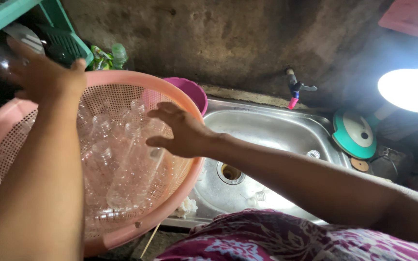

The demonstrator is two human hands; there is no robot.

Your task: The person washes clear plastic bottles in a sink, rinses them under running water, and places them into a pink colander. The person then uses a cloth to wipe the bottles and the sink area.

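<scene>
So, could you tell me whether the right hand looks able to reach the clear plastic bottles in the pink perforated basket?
Probably yes: the right hand hovers open just above the clear plastic bottles, and the pink perforated basket is uncovered.

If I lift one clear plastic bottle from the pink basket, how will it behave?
The clear plastic bottles look empty and thin, so probably light and easily squeezed. They lie on their round sides in the pink basket, so one would likely roll.
</scene>
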